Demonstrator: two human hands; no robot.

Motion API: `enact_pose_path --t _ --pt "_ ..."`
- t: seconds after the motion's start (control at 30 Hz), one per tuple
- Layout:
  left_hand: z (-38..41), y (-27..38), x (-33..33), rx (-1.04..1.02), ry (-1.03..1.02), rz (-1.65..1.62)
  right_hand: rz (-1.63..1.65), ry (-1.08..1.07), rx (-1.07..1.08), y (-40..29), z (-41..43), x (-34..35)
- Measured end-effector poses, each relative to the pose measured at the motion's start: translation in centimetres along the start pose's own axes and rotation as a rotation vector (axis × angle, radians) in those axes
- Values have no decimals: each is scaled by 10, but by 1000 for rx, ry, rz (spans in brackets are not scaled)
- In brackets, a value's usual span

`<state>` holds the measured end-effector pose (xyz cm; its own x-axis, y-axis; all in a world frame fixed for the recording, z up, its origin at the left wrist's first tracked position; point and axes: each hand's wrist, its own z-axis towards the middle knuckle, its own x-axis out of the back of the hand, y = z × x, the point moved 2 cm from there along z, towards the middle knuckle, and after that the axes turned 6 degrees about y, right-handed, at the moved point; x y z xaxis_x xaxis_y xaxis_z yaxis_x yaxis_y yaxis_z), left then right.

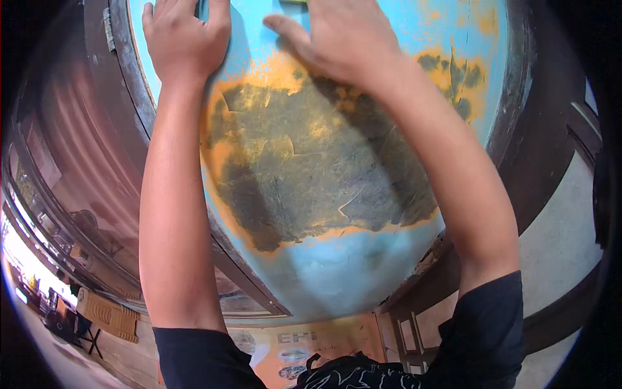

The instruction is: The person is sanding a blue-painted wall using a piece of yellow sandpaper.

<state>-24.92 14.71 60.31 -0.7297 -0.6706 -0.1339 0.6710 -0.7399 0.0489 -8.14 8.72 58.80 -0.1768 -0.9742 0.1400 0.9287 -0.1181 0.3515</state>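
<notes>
A light-blue painted panel (335, 267) fills the middle of the view. Its broad worn patch (316, 170) shows dark grey-brown inside an orange border, with cracks and lifted flakes. My left hand (187, 41) rests flat against the blue paint at the upper left, thumb apart from the fingers; the top edge cuts off its fingertips. Higher up and to the right, my right hand (347, 39) lies over the panel, thumb stretched out to the left. Beside it peeks the edge of a yellow-green object (293, 1). Whether my right fingers grip it is hidden beyond the frame.
A dark frame (515, 97) borders the panel, with a metal hinge (109, 30) at upper left. Reddish curtain-like folds (82, 126) hang on the left. Below stand a tan plastic chair (108, 313) and an orange printed poster (335, 340).
</notes>
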Motion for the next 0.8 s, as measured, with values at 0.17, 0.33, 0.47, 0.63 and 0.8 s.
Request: enact_pose_path --t 0.17,0.33,0.47,0.63,0.8 --pt "-2 7 2 33 -12 -45 -669 444 141 5 -47 -51" --pt "-3 -7 7 2 -12 -24 140 21 7 -41 -81 -3" --pt "-3 -2 9 46 -33 -13 -1 -284 -162 -11 10 31" --pt "-7 -18 14 -30 -24 7 -162 -336 -70 -27 -53 4" --pt "-10 -14 13 -23 -43 -17 -80 -356 -75 -18 -51 17"
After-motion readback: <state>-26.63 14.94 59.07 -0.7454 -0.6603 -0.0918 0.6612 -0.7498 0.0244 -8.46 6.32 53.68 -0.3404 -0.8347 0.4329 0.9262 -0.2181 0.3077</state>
